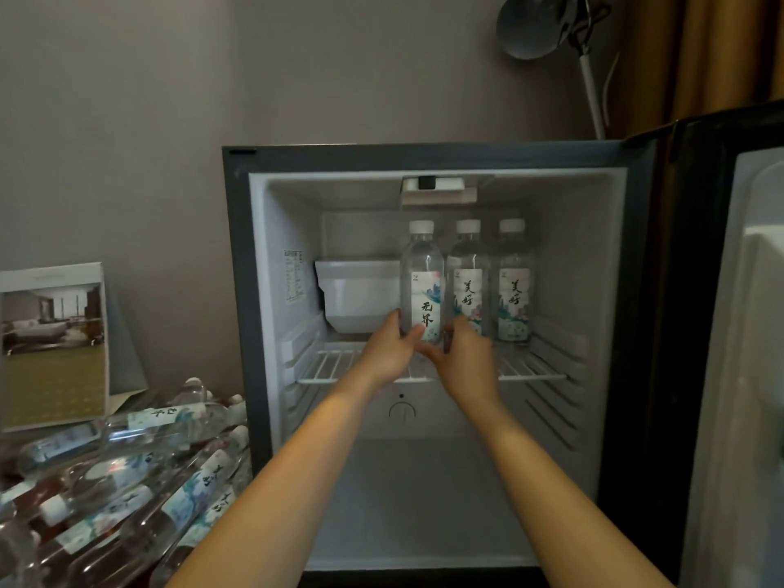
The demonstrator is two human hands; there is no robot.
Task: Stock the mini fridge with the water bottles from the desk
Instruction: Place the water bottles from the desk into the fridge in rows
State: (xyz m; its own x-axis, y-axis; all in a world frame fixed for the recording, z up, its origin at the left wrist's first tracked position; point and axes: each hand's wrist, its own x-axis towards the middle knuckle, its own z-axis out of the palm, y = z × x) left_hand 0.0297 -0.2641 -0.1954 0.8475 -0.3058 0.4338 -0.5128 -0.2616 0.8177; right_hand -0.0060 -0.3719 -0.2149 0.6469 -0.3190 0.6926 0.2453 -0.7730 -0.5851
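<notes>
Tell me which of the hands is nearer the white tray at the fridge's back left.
Left. The left hand sits just below and right of the white tray, gripping the nearest bottle. The right hand is on that bottle's far side.

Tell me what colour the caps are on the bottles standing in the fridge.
White caps, clearest in the head view.

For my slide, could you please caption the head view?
Both hands set a third water bottle on the fridge shelf.
</notes>
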